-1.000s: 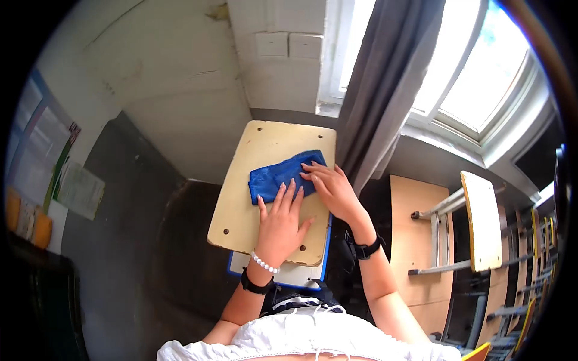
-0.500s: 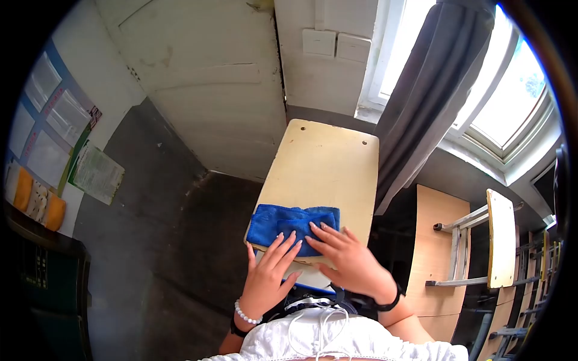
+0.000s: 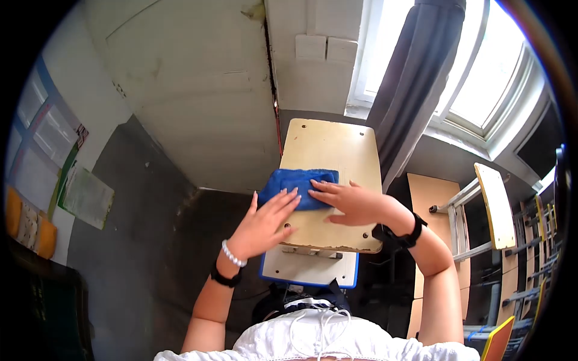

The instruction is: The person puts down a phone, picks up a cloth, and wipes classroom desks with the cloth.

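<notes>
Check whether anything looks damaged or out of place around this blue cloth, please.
Yes. The cream rectangular wooden top has a chipped, ragged near edge, with dark worn spots breaking its pale surface. The folded blue fabric cloth also reaches past its left edge, so it isn't lying fully on top.

Classroom with rows of desks (image 3: 426, 191)
</notes>
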